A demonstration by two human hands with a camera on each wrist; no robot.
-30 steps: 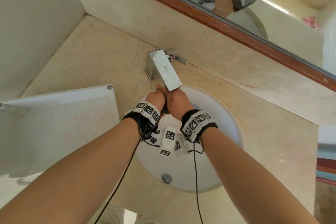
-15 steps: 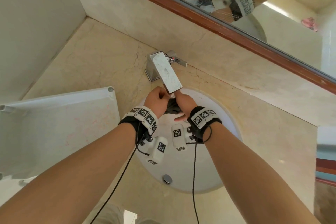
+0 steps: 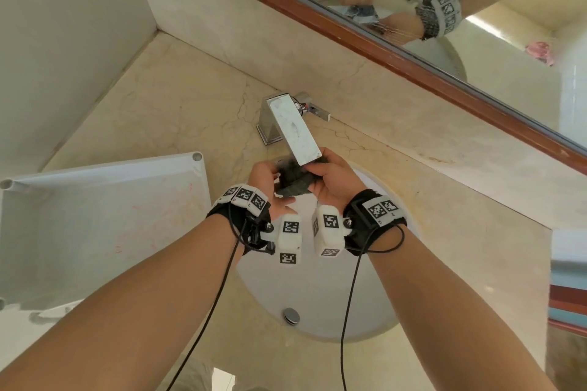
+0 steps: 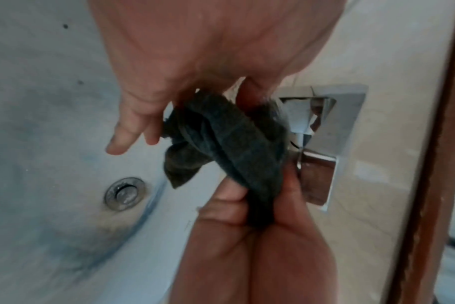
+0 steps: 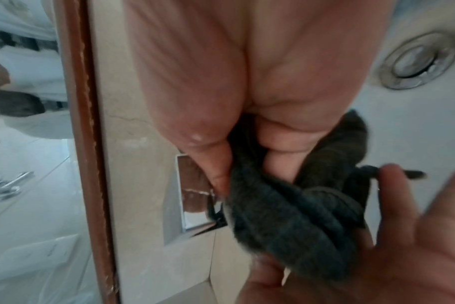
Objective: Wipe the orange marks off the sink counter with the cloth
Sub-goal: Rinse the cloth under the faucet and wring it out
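Both my hands hold a dark grey cloth [image 3: 293, 182] over the white sink basin [image 3: 317, 289], just under the faucet spout [image 3: 295, 130]. My left hand [image 3: 265, 174] pinches one end, with two fingers [image 4: 122, 139] sticking out loose. My right hand [image 3: 333, 179] grips the other end in a fist. The cloth [image 4: 234, 139] runs twisted like a rope between them. A faint orange smear [image 3: 438, 159] lies on the beige counter [image 3: 158, 111] right of the faucet, near the backsplash.
A white panel [image 3: 95, 216] with reddish smudges lies on the counter to the left. A mirror with a brown frame [image 3: 381, 41] runs along the back wall. The drain [image 3: 291, 315] sits low in the basin. The faucet handle [image 3: 317, 111] points right.
My hands, pressed together under the spout with their backs up, have turned and drawn slightly apart. The twisted cloth now shows between them.
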